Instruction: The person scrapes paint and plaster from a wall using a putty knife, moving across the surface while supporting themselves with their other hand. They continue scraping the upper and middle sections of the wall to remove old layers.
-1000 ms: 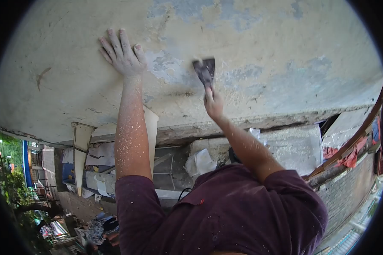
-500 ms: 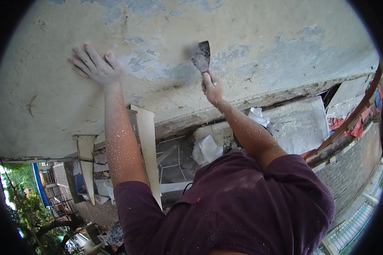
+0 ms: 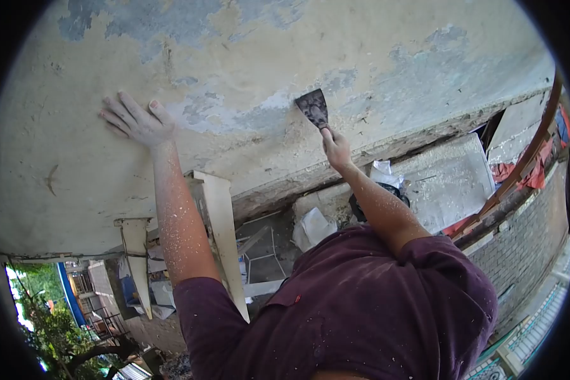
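Observation:
I look at a weathered wall (image 3: 373, 69) with cream paint flaking off grey-blue patches. My left hand (image 3: 133, 119) lies flat against it, fingers spread, holding nothing. My right hand (image 3: 337, 149) grips the handle of a metal scraper (image 3: 314, 107), whose broad dark blade rests against the wall at the edge of a bare patch. Both forearms are dusted with pale flakes. My maroon shirt (image 3: 361, 310) fills the lower middle of the view.
Below the wall's edge stand pale boards (image 3: 225, 234) and crumpled paper and debris (image 3: 313, 228) on a ledge. A brick wall (image 3: 525, 234) and a wooden rail with red cloth (image 3: 519, 180) are at the right. Trees and a street lie far below at the lower left.
The scraper and my right hand have shifted to the right along the wall. My left hand stays pressed flat. The view has tilted, so the wall sits differently in frame.

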A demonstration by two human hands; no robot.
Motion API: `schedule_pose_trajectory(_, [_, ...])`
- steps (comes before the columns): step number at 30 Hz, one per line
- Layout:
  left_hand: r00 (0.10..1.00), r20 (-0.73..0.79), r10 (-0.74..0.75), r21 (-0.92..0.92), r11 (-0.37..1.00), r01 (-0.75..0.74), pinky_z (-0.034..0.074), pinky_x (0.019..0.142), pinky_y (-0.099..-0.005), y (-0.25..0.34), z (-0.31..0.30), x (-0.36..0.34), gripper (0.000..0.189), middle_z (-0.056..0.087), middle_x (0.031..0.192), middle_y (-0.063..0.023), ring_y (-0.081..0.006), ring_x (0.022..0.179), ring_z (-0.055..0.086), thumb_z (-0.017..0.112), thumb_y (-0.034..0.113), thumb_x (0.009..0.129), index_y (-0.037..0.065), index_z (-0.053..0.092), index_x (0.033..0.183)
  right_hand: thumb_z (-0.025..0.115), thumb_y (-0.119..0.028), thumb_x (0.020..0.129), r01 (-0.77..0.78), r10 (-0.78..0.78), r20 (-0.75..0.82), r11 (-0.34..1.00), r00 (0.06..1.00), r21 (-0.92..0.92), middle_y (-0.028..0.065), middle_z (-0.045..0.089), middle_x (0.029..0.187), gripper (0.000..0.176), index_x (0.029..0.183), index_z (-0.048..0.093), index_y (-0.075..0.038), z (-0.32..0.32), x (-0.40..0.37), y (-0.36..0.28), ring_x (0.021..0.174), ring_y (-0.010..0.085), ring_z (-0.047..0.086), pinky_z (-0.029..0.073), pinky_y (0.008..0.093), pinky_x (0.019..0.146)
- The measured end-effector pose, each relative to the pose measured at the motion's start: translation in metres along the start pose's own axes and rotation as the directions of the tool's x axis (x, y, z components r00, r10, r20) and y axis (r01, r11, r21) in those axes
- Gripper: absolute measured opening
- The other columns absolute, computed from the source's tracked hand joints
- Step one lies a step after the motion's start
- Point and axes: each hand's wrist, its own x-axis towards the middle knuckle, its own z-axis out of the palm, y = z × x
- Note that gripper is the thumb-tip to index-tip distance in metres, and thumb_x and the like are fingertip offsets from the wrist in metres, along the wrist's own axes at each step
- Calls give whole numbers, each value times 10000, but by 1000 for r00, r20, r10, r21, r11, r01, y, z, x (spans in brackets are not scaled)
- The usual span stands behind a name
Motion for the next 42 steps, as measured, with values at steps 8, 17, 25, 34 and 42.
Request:
schedule_pose_trajectory(8, [998,43,-40,27,999,39,82,1070,-587,14,-2,-4,663,128,1499,-225,-447,1378,67,219,487,949,22,247,1421,494,-396,924,138,-134,-64,989,989,52,75,519,567,411,976,652,-21,-28,12,-82,557,135,488,397,314,535])
schedule_pose_trajectory(17, [963,264,-48,-109,991,79,-23,1054,-625,157,45,-82,734,-1,1502,-252,-507,1352,-73,282,501,922,34,96,1456,493,-395,927,124,-121,-30,972,992,199,16,473,545,425,838,637,-6,-46,28,-110,537,95,463,374,300,509])
schedule_pose_trajectory(25, [996,86,-32,-19,999,34,-15,1062,-612,156,60,-90,759,79,1497,-255,-499,1361,-11,284,537,910,21,150,1450,478,-401,927,82,-80,-149,997,986,7,50,513,557,430,1127,623,-48,-84,7,14,554,133,496,405,309,543])
schedule_pose_trajectory(34, [998,56,-9,22,1000,8,-3,1084,-589,151,59,-94,741,104,1506,-215,-479,1368,12,244,531,910,28,170,1449,496,-423,918,-59,50,-82,993,995,-102,111,599,630,459,972,662,1,-84,0,23,630,152,574,445,328,616])
schedule_pose_trajectory(42, [995,101,-13,-10,1000,14,6,1062,-623,156,55,-89,756,78,1505,-230,-499,1360,-5,245,548,913,28,145,1452,473,-490,907,88,-90,-43,995,995,-41,261,570,732,494,1050,636,-46,-80,35,-72,687,266,616,441,383,639])
